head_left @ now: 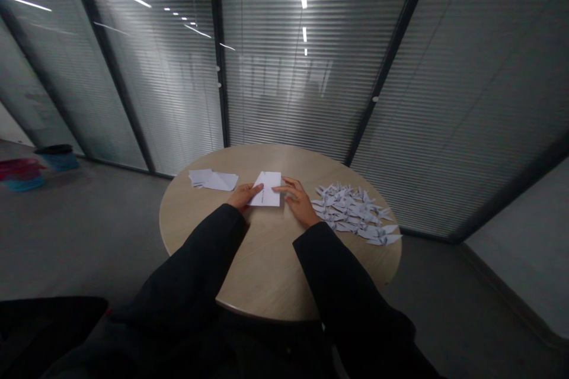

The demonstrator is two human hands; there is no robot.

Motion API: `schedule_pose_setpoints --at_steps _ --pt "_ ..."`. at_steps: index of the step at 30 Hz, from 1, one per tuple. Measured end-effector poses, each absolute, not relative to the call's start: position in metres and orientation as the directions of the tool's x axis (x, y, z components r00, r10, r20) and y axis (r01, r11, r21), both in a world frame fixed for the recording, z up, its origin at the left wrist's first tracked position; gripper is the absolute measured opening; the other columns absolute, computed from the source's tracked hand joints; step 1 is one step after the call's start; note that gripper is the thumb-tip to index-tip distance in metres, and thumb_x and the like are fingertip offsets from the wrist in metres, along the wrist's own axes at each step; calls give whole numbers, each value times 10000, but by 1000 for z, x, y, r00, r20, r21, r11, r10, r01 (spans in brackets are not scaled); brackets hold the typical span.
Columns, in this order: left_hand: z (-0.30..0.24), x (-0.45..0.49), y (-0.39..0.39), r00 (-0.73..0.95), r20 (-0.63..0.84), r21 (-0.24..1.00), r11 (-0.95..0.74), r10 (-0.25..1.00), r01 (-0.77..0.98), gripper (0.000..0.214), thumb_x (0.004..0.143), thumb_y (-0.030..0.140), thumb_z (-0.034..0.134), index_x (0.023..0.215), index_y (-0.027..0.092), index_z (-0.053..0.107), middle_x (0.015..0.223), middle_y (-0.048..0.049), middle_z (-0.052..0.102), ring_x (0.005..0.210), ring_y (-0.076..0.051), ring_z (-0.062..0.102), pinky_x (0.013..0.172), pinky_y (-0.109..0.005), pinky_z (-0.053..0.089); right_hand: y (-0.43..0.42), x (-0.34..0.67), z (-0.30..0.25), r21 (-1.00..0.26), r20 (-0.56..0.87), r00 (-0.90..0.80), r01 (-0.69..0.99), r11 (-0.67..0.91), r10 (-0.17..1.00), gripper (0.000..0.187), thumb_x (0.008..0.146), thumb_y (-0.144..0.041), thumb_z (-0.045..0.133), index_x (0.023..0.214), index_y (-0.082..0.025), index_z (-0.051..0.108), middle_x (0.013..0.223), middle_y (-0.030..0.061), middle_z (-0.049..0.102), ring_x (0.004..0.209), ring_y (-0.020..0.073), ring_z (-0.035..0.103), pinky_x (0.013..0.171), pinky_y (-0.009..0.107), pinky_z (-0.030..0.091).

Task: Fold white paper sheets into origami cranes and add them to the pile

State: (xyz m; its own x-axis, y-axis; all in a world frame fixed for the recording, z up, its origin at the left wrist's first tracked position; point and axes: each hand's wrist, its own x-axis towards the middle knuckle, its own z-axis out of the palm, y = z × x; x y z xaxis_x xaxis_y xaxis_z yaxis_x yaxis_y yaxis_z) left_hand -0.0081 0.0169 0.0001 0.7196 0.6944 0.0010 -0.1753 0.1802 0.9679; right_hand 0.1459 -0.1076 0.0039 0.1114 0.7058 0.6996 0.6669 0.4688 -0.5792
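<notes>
A white sheet of paper (271, 192) with a small line of dark print lies over the middle of the round table; its left edge slants. My left hand (243, 196) grips the sheet's left side, thumb on top and fingers hidden beneath. At the right edge, my right hand (299, 200) has its fingers stretched and apart, with a fingertip touching the paper. Close to my right hand spreads a pile of folded white paper cranes (351, 210). Beyond my left hand sits a loose stack of white paper sheets (213, 180).
The round wooden table (262, 272) stands near a glass partition with blinds (297, 100). On the floor at far left are a dark-rimmed blue bucket (60, 159) and a red and blue bucket (22, 176). A dark object (48, 320) shows at lower left.
</notes>
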Motion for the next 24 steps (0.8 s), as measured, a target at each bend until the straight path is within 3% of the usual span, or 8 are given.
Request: schedule_pose_setpoints --at_steps 6,14,19,24 --pt "4 -11 16 697 1 968 175 717 -181 322 631 378 741 695 79 640 568 -54 633 483 -111 531 498 -231 367 -104 146 -1 -620 618 50 645 448 784 160 801 -237 602 908 -274 715 1219 56 476 1209 216 425 1055 403 297" --pt "4 -12 16 736 3 986 120 677 -114 382 582 377 771 791 71 676 659 -65 671 557 -122 564 555 -235 401 -105 142 2 -679 599 107 592 434 793 172 775 -390 637 866 -267 716 1132 53 536 1123 193 493 1025 360 332" --pt "2 -10 12 771 -9 990 115 637 -83 371 588 343 780 804 58 682 709 -88 686 590 -131 589 617 -259 458 -102 141 -1 -747 569 235 549 376 788 206 729 -412 655 788 -217 685 997 54 594 972 187 555 871 340 436" --pt "3 -7 3 835 -19 978 182 550 -97 362 585 292 797 843 69 676 813 -109 699 716 -164 643 725 -297 507 -100 140 -3 -819 498 342 486 303 797 218 701 -395 656 748 -182 643 770 22 632 746 167 574 720 306 458"
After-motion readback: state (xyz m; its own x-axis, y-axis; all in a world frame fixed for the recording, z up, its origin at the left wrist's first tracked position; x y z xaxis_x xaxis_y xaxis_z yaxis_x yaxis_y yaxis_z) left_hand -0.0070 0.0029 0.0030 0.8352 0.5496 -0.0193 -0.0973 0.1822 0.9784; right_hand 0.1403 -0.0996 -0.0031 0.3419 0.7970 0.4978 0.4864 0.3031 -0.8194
